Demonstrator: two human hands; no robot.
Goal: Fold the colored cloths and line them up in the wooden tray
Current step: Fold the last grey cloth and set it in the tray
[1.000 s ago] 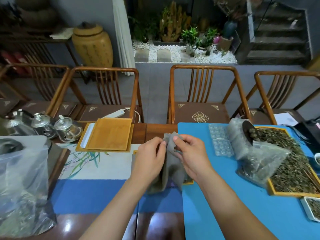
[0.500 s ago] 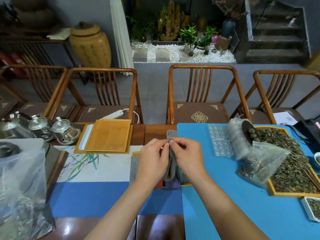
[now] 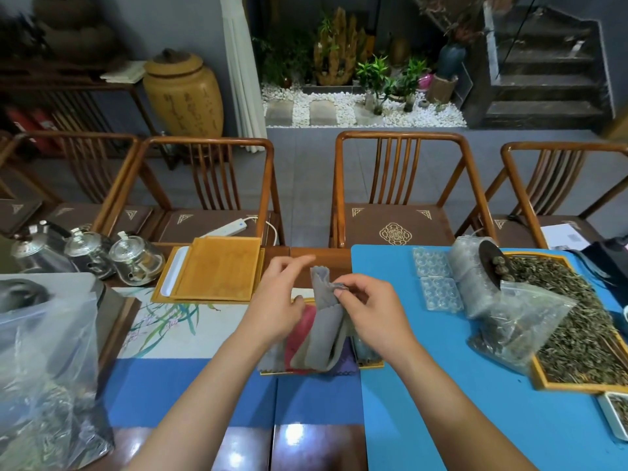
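Note:
A grey cloth (image 3: 321,329) hangs folded lengthwise in the middle of the table, with my right hand (image 3: 368,311) pinching its upper edge. My left hand (image 3: 280,300) is just left of the cloth with its fingers spread and lifted off it. Under the grey cloth lie a red cloth (image 3: 302,329) and a purple cloth (image 3: 346,365), in a small wooden tray (image 3: 372,364) that is mostly hidden by my hands and the cloths.
A larger wooden tray (image 3: 217,275) sits behind to the left, near glass teapots (image 3: 136,258). A clear plastic bag (image 3: 44,368) fills the left side. On the blue mat (image 3: 458,385) lie clear blister packs (image 3: 438,283), tea bags and a tray of loose tea (image 3: 571,321).
Both hands held the grey cloth's top edges together before. Now my left hand has let go and opened, and the cloth hangs from my right hand alone, showing the red cloth beneath.

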